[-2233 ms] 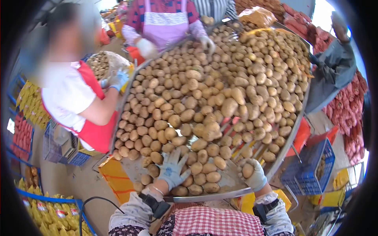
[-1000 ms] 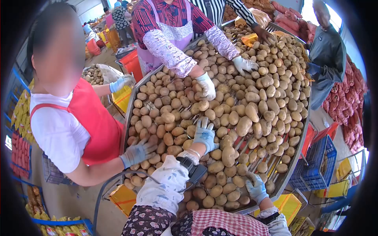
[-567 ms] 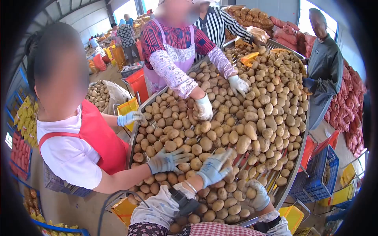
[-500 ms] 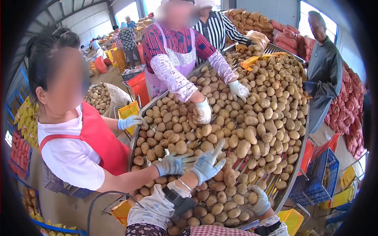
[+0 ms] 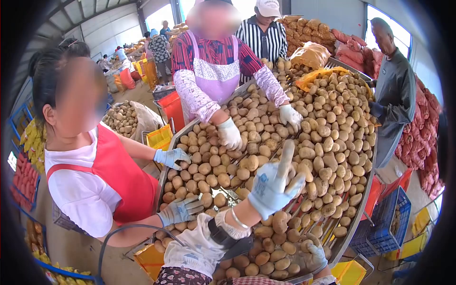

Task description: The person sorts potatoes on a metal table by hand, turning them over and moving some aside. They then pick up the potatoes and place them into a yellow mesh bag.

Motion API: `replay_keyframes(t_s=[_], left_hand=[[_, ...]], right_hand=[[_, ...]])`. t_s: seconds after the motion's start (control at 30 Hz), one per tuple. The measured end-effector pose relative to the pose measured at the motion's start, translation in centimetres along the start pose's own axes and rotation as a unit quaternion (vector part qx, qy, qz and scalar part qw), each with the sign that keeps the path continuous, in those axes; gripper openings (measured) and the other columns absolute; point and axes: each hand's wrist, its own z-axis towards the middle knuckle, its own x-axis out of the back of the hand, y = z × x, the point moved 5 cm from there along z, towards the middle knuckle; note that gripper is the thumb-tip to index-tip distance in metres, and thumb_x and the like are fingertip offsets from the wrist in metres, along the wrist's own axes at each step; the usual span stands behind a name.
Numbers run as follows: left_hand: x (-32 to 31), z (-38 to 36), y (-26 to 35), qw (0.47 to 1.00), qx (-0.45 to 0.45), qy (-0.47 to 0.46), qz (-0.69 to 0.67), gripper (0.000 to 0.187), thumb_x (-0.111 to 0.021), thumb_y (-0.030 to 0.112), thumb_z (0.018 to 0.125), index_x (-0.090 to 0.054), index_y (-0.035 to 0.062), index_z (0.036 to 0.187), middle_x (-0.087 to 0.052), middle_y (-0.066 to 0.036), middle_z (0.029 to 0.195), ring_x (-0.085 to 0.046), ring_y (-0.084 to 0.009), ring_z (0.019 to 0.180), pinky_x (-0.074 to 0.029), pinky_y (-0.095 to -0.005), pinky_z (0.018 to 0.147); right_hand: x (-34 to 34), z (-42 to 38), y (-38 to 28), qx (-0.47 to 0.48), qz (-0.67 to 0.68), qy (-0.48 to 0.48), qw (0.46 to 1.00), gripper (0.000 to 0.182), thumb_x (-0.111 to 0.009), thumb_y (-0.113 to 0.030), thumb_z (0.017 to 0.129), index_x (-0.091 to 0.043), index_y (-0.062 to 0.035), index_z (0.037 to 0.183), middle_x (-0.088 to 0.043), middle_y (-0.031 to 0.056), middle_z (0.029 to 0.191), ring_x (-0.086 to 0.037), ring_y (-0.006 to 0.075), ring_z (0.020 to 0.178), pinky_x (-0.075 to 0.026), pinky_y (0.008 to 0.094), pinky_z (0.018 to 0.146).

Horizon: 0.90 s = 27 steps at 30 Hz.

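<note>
Potatoes cover a slatted metal sorting table. My left hand, in a pale blue and white glove, is raised above them near the middle. Its index finger points up and away, the thumb side is spread, and I see nothing held. At the near right edge, my right hand, gloved alike, curls around a potato; its palm side is partly hidden. A co-worker's gloved hand lies open close to my left forearm.
A co-worker in a red apron stands at the left, another in a purple apron across the table. The metal table rim runs along the right. Blue crates and red sacks stand beyond it.
My left hand has moved right and farther over the potatoes, its index finger now pointing up. My right hand has shifted slightly lower. The left co-worker's near hand has drawn back left.
</note>
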Motion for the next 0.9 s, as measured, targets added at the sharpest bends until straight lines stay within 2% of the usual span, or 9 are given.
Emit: replay_keyframes(t_s=[0.17, 0.3, 0.43, 0.53, 0.57, 0.67, 0.73, 0.83, 0.9], left_hand=[[0.5, -8.1, -0.3, 0.995, 0.081, -0.052, -0.014, 0.081, -0.068, 0.015, 0.083, -0.02, 0.0028, 0.147, -0.059, -0.005, 0.063, -0.055, -0.0202, 0.047, -0.044, -0.0332, 0.045], [0.4, -17.4, -2.7, 0.903, 0.311, -0.288, 0.073, 0.07, -0.06, 0.031, 0.089, -0.025, 0.0108, 0.147, -0.058, -0.005, 0.06, -0.057, -0.0247, 0.049, -0.046, -0.0367, 0.048], [2.5, -20.7, -3.1, 0.879, 0.388, -0.271, 0.064, 0.067, -0.057, 0.032, 0.091, -0.026, 0.0136, 0.147, -0.061, -0.008, 0.062, -0.06, -0.0251, 0.054, -0.048, -0.0375, 0.052], [2.5, -20.0, -4.2, 0.852, 0.435, -0.286, 0.05, 0.069, -0.055, 0.035, 0.091, -0.022, 0.0152, 0.148, -0.063, -0.014, 0.068, -0.062, -0.0317, 0.062, -0.049, -0.0425, 0.059], [2.0, -19.9, -4.7, 0.817, 0.479, -0.321, 0.018, 0.07, -0.053, 0.037, 0.091, -0.018, 0.016, 0.148, -0.065, -0.019, 0.073, -0.064, -0.0383, 0.069, -0.051, -0.0472, 0.064], [0.6, -18.1, -5.2, 0.847, 0.426, -0.316, 0.036, 0.073, -0.054, 0.036, 0.09, -0.017, 0.0121, 0.148, -0.066, -0.018, 0.073, -0.064, -0.0382, 0.068, -0.05, -0.0482, 0.065], [-0.5, -17.7, -6.0, 0.857, 0.415, -0.307, -0.011, 0.072, -0.055, 0.036, 0.089, -0.021, 0.0083, 0.147, -0.067, -0.018, 0.084, -0.064, -0.0384, 0.072, -0.051, -0.0465, 0.07], [-0.8, -17.5, -6.2, 0.923, 0.22, -0.286, 0.136, 0.075, -0.06, 0.04, 0.086, -0.027, 0.0106, 0.146, -0.055, -0.021, 0.124, -0.053, -0.0362, 0.113, -0.04, -0.046, 0.098], [-0.5, -19.6, -5.8, 0.892, 0.211, -0.352, 0.188, 0.073, -0.057, 0.044, 0.086, -0.029, 0.0126, 0.146, -0.045, -0.021, 0.133, -0.044, -0.0379, 0.122, -0.033, -0.0487, 0.103]], right_hand=[[2.5, 0.1, 0.6, -0.065, 0.004, 0.1, 0.993, 0.041, -0.057, -0.032, 0.09, -0.053, -0.0052, 0.121, -0.061, 0.0068, 0.094, -0.058, 0.017, 0.075, -0.05, 0.0307, 0.062], [5.3, 0.5, 1.8, -0.097, 0.027, 0.113, 0.988, 0.029, -0.059, -0.023, 0.083, -0.06, -0.0045, 0.105, -0.061, 0.0076, 0.083, -0.059, 0.0183, 0.066, -0.051, 0.0297, 0.06], [7.7, 3.0, 0.9, -0.006, -0.259, 0.123, 0.958, 0.034, -0.055, -0.004, 0.072, -0.061, -0.0038, 0.105, -0.062, 0.0077, 0.08, -0.061, 0.0188, 0.067, -0.053, 0.0289, 0.063], [5.5, 5.2, 1.6, 0.148, -0.72, 0.089, 0.672, 0.039, -0.052, -0.009, 0.078, -0.059, -0.0001, 0.115, -0.067, 0.0152, 0.092, -0.066, 0.0273, 0.079, -0.052, 0.0345, 0.074], [1.8, 4.8, 1.5, -0.02, -0.724, 0.097, 0.683, 0.042, -0.053, -0.012, 0.079, -0.058, -0.0007, 0.12, -0.067, 0.0182, 0.098, -0.065, 0.031, 0.088, -0.05, 0.0373, 0.079], [2.8, 4.9, 2.6, 0.011, -0.708, 0.104, 0.699, 0.044, -0.055, -0.021, 0.082, -0.056, -0.0087, 0.125, -0.066, 0.0222, 0.1, -0.065, 0.0352, 0.092, -0.051, 0.039, 0.082], [2.9, 4.7, 2.1, -0.014, -0.624, 0.061, 0.779, 0.049, -0.059, -0.023, 0.083, -0.053, -0.0055, 0.129, -0.066, 0.0202, 0.109, -0.065, 0.0286, 0.1, -0.05, 0.0348, 0.087], [2.5, 4.0, 1.1, -0.065, -0.569, 0.022, 0.82, 0.053, -0.063, -0.025, 0.084, -0.051, -0.002, 0.13, -0.064, 0.0191, 0.115, -0.063, 0.0236, 0.106, -0.048, 0.0321, 0.091], [1.4, 3.9, -0.6, -0.075, -0.565, 0.007, 0.821, 0.048, -0.063, -0.024, 0.085, -0.054, 0.0006, 0.125, -0.067, 0.0157, 0.108, -0.064, 0.0218, 0.1, -0.051, 0.0317, 0.087]])
